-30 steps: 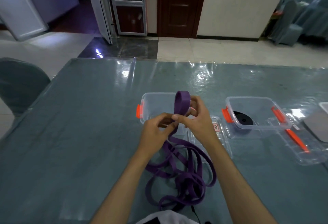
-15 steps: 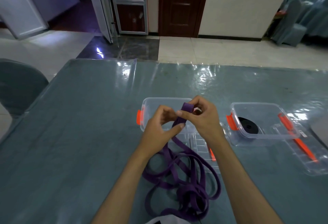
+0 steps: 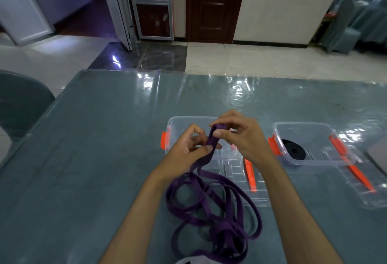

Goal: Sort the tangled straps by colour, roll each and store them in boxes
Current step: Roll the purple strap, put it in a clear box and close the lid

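purple strap pinched by fingers of both hands over glossy teal table; tiled floor beyond.

Both hands at frame centre, raised over a clear box with orange latch. Right hand pinches the folded end of a purple strap; left hand pinches it just below. Rest of strap lies in loose tangled loops on the grey-blue table, lower centre. At right, a second clear box holds a black roll. Clear lids with orange clips lie beside each box.
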